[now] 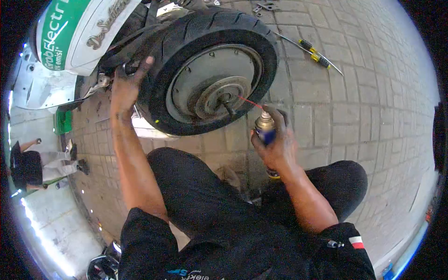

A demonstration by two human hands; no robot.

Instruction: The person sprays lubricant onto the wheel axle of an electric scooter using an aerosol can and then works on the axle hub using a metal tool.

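Observation:
My right hand (280, 144) is closed round a spray can (265, 125) with a gold-coloured top and a blue body, a finger on its nozzle. From the nozzle a thin red straw (250, 101) points at the wheel's hub. The scooter wheel (212, 74) has a black tyre and a grey hub with an axle (228, 106) sticking out. At the tyre's left side, my left hand (128, 86) is closed by a dark part, thumb up along the rubber; what its fingers grip is partly hidden.
White and green scooter bodywork (74, 37) stands at the upper left. Two screwdrivers with yellow and black handles (313, 53) lie on the paving bricks (326, 98). Small metal tools (266, 6) lie farther back. Another person (42, 165) is at the far left.

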